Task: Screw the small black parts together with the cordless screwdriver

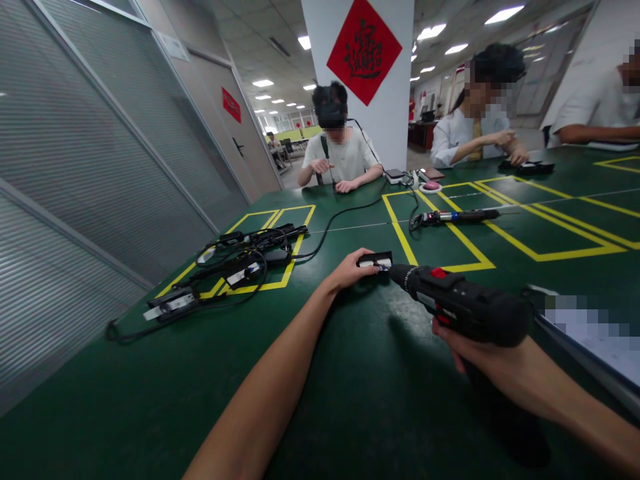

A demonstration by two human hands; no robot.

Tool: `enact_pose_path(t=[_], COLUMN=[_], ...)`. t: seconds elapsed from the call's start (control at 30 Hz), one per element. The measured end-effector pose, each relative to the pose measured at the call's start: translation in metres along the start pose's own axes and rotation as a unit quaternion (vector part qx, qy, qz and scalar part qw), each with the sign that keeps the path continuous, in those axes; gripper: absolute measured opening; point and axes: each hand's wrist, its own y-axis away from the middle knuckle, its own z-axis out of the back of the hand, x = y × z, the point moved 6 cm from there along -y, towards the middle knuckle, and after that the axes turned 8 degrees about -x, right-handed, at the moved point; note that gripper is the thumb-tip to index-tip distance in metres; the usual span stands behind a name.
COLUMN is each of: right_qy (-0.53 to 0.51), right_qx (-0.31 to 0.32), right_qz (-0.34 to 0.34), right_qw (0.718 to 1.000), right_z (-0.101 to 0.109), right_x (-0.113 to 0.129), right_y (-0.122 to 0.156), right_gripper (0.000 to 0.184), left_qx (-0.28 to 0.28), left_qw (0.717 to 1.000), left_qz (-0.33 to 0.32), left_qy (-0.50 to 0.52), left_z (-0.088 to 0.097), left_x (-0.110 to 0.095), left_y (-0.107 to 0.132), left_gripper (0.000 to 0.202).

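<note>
Green table (175, 400) — yellow tape outlines (399, 230), black corded devices (277, 257) at left, slender dark tool (473, 216) at right

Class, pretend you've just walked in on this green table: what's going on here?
The person's right hand grips a black power drill, its nose pointed at a small black-and-white part. The left hand holds that part on the table; whether the drill's tip touches it is too small to tell. To the left lie black parts and cables. Across the table, a co-worker is handling something too.
</note>
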Motion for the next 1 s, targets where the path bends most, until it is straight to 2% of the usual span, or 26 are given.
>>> enact_pose_path(t=[0.13,0.3,0.47,0.63,0.8,1.0], right_qy=[-0.005,-0.028,0.0,0.0,0.024,0.038], right_qx=[0.008,0.007,-0.004,-0.008,0.002,-0.025], right_qz=[0.016,0.025,0.018,0.026,0.0,0.052], right_qw=[1.0,0.999,1.0,1.0,1.0,0.998], right_z=[-0.001,0.0,0.002,0.001,0.001,0.004], right_x=[-0.002,-0.005,0.002,0.0,-0.006,0.005], right_y=[-0.001,0.001,0.001,-0.001,-0.001,-0.002], right_gripper=[0.042,0.034,0.045,0.045,0.046,0.047], left_qx=[-0.003,-0.007,-0.01,-0.009,-0.008,-0.006], left_qw=[1.0,1.0,1.0,1.0,1.0,0.999], left_qz=[-0.005,-0.008,-0.016,-0.018,-0.02,-0.022], left_qy=[-0.002,-0.008,-0.014,-0.014,-0.02,-0.026], left_z=[0.001,0.002,0.003,0.003,0.004,0.003], left_x=[0.001,0.003,-0.001,-0.002,-0.001,0.001], left_y=[-0.001,-0.001,0.0,0.0,0.0,-0.001], left_gripper=[0.053,0.051,0.047,0.046,0.045,0.045])
